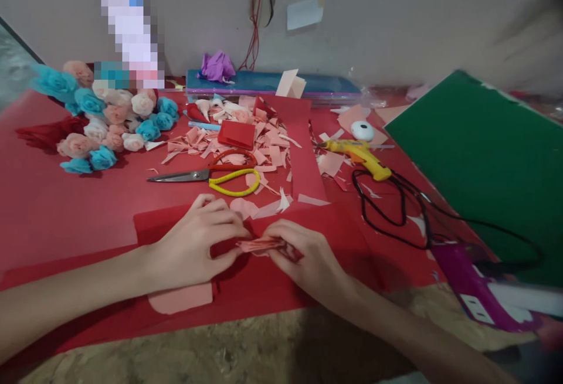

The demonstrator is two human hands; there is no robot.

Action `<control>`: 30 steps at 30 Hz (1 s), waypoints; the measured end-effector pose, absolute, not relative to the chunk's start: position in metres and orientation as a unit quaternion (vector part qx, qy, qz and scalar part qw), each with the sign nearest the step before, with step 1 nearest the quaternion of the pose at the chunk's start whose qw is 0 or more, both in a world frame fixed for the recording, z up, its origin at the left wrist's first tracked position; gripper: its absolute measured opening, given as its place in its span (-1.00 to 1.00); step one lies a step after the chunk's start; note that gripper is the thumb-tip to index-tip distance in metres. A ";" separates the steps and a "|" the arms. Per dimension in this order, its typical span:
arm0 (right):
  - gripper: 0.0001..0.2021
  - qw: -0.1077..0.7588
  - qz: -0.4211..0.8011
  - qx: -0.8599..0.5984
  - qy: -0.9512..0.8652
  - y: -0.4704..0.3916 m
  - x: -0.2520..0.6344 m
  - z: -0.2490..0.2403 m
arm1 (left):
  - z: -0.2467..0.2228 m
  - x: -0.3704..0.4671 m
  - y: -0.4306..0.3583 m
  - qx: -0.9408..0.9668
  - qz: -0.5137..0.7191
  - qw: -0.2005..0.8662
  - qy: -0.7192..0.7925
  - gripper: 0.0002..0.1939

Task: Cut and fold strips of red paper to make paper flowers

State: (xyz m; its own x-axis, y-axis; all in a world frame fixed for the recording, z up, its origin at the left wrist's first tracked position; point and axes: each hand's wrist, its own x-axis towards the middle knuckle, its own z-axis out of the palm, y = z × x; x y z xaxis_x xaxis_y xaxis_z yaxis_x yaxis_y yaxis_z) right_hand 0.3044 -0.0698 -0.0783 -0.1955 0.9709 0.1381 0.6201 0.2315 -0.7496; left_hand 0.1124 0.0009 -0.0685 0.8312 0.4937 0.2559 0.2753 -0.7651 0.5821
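Between my two hands is a small stack of pink paper pieces (260, 245), seen nearly edge-on. My right hand (308, 252) pinches its right end between thumb and fingers. The fingertips of my left hand (206, 237) close on its left end, with the thumb below. Red paper (281, 290) lies beneath both hands. A flat pink paper piece (185, 298) pokes out under my left wrist. Just beyond my left hand lie scissors (209, 176) with one red and one yellow handle, blades pointing left.
Pink scraps (272, 155) and a red folded paper (236, 134) lie behind the scissors. Paper roses (114, 115) cluster at the back left. On the right are a yellow glue gun (363, 156), its black cord (396, 237), a green board (479, 167) and a purple packet (470, 281).
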 end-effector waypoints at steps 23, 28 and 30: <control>-0.80 0.426 0.751 -0.351 -0.363 -0.075 0.296 -0.080 | -0.057 0.114 -0.006 0.784 0.164 0.579 0.149 -0.10; -0.79 0.389 0.780 -0.327 -0.365 -0.077 0.292 -0.081 | -0.061 0.117 -0.007 0.776 0.176 0.595 0.112 -0.23; -0.80 0.369 0.783 -0.328 -0.378 -0.078 0.291 -0.083 | -0.061 0.117 -0.005 0.775 0.186 0.595 0.104 -0.28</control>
State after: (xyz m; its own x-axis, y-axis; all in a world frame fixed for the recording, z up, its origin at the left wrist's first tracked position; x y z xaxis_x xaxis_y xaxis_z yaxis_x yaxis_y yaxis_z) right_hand 0.2913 -0.0781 -0.0825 -0.5127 0.8260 -0.2342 -0.3307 -0.4417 -0.8340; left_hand 0.1173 -0.0048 -0.0610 0.9093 0.3827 0.1632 -0.0587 -0.2703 0.9610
